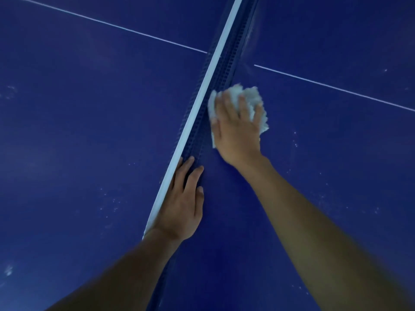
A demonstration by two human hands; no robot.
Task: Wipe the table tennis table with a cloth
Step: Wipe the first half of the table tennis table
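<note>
A dark blue table tennis table (325, 153) fills the view. Its blue net (215, 86), topped by a white band, runs diagonally from bottom centre to the top. My right hand (238, 129) lies flat on a crumpled white cloth (253, 97), pressing it onto the table just right of the net. My left hand (183, 198) rests on the net's top edge nearer to me, fingers draped over its right side, pushing the net aside.
A thin white centre line (336, 88) crosses both halves of the table, broken by the net. Small white specks and smudges (112, 203) dot the surface on the left half and on the right half.
</note>
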